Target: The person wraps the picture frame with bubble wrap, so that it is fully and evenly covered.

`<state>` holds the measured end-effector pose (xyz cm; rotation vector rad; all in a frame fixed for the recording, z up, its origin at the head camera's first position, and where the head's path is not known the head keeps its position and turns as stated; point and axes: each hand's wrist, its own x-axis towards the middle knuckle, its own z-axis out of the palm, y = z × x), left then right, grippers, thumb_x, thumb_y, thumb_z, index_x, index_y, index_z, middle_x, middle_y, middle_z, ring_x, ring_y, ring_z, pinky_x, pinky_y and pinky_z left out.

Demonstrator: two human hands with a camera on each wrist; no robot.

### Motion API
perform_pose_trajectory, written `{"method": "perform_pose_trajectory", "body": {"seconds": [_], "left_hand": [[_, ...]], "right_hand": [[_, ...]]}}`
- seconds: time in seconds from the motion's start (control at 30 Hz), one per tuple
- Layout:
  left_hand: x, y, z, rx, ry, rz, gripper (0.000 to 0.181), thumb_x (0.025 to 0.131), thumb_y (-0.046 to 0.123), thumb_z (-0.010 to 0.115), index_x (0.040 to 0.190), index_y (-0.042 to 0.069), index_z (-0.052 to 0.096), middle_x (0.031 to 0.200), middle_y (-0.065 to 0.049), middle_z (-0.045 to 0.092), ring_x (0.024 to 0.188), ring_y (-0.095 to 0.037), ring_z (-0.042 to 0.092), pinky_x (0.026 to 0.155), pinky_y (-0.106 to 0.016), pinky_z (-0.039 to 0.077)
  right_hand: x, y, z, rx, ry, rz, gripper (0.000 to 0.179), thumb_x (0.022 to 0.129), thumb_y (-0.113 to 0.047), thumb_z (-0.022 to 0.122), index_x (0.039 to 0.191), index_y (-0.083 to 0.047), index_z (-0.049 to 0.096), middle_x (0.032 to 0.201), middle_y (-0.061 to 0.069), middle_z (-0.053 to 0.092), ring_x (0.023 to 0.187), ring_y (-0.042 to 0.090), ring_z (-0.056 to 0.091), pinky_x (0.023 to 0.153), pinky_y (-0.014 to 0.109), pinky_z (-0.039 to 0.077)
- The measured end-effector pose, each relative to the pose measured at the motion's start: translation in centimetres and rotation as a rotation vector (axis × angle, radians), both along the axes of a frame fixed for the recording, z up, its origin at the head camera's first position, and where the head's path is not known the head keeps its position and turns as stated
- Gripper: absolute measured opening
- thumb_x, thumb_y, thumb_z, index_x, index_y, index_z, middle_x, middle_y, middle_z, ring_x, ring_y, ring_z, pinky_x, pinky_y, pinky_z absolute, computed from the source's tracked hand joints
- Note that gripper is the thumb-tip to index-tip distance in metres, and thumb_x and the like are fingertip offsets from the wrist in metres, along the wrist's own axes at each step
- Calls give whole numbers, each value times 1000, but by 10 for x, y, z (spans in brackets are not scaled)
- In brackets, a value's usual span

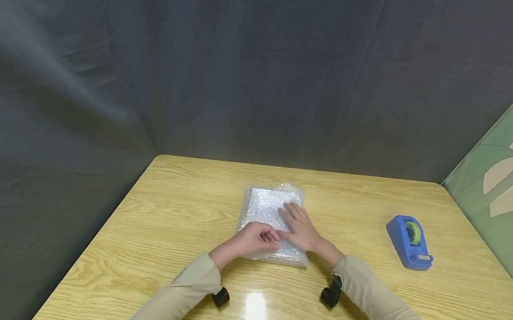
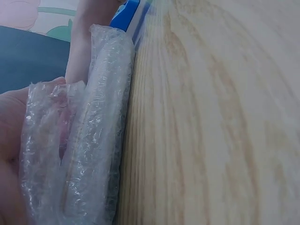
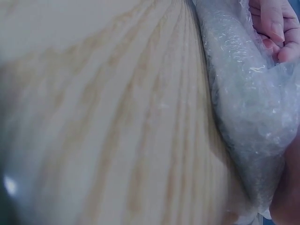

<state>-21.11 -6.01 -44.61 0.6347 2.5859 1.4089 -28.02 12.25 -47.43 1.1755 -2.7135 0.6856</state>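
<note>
A flat packet in clear bubble wrap (image 1: 265,203) lies on the wooden table, with a whitish flat item showing through the plastic. My right hand (image 1: 301,229) rests on its right side, fingers spread and straight. Over the packet's near left part is my left hand (image 1: 253,238), fingers loosely curled, with no object visible in them. Its fingertips are close to the right thumb. In the left wrist view a raised fold of the bubble wrap (image 2: 42,150) stands in front of the left hand (image 2: 11,126). The right wrist view shows the left hand's curled fingers (image 3: 276,28) behind the wrap's edge.
A blue tape dispenser (image 1: 409,243) with a greenish roll stands on the right of the table (image 1: 149,251). A dark curtain (image 1: 260,84) hangs behind and to the left. At the far right is a patterned green and beige panel (image 1: 504,190).
</note>
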Motion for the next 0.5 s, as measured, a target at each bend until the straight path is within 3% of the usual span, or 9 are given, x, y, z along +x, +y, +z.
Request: {"method": "perform_pose_trajectory", "body": {"seconds": [0.2,0.3,0.37,0.5], "left_hand": [[3,-5,4,38,74,26,12,80,10,68,90,3,67,79,0,64,72,-4,57,68,-19,50],[3,-14,8,44,112,75,15,81,12,67,93,3,66,81,-1,65,75,-8,58,69,-20,50],[3,-23,11,60,125,147,16,82,12,65,95,2,66,83,-1,65,78,-11,59,69,-21,51],[1,-42,12,106,150,361,19,84,10,64,101,2,63,96,-5,64,92,-19,59,75,-26,52]], "right_hand": [[-1,0,-2,15,-5,-12,66,84,-39,56,133,2,41,142,23,30,133,39,19,107,56,13],[-1,0,-2,16,-23,-17,68,84,-42,56,134,1,40,143,22,28,133,39,18,108,55,12],[-1,-1,-2,20,-29,-20,69,84,-44,56,135,0,39,144,22,27,134,38,17,108,55,11],[-1,-1,-1,36,-43,-22,72,84,-46,54,137,-1,37,145,22,25,134,38,15,109,54,10]]}}
